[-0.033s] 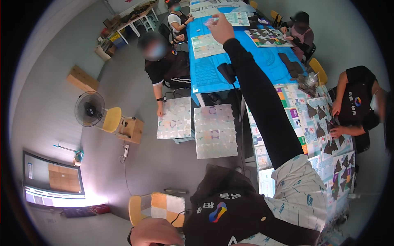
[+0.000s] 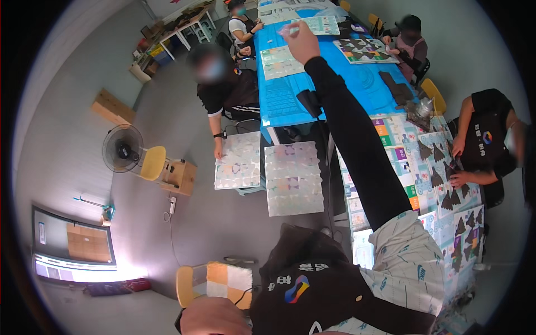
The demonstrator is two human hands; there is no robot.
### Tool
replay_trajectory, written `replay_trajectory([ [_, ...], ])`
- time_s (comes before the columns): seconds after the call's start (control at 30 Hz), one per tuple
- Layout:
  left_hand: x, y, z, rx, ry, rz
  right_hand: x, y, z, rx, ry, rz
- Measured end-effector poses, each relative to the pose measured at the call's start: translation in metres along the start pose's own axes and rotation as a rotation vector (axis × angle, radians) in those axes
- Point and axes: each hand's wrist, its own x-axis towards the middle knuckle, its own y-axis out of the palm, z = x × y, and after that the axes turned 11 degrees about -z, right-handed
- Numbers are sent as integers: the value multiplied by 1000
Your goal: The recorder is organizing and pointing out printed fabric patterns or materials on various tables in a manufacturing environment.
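My right arm, in a black sleeve, reaches far out over the table covered in blue sheeting (image 2: 340,75). At its end my right hand (image 2: 303,43) has its fingers bent together in a pinch. Between the fingertips is a small, pinkish, see-through piece (image 2: 286,30), too blurred to name. Beneath and just left of the hand lies a pale patterned board (image 2: 279,62); behind it is another pale board (image 2: 324,25). At the lower edge, a rounded skin-toned shape (image 2: 215,317) looks like part of my left hand, its fingers hidden.
Two pale patterned boards (image 2: 293,178) stand low beside the table, and a seated person's hand (image 2: 218,152) touches the left one. At the right, a co-worker handles dark pieces (image 2: 441,167) on a board. A fan (image 2: 123,148) stands by yellow chairs (image 2: 152,163).
My right hand sits slightly lower and a little to the right, still pinching the pinkish piece. Otherwise the scene looks the same.
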Motion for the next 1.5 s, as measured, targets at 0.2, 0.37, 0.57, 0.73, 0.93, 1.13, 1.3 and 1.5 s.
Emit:
replay_trajectory([
  [0.2,11,10,11,-120,-101,106,-161,5,-8,323,124,415],
  [0.37,35,0,49,-261,-57,204,-247,-68,37,304,255,1025],
  [0.57,49,3,47,-276,83,300,-269,-119,257,1098,-593,1407],
  [0.73,24,-1,45,-305,50,125,-266,-107,247,982,-540,1184],
  [0.93,12,3,35,-193,73,60,-251,-121,257,944,-490,1292],
  [1.13,8,-17,36,-236,72,183,-257,-128,249,866,-532,1330],
  [1.3,9,-9,34,-193,130,155,-254,-138,236,831,-488,1343],
  [1.5,10,-23,40,-318,98,349,-244,-152,230,763,-499,1351],
])
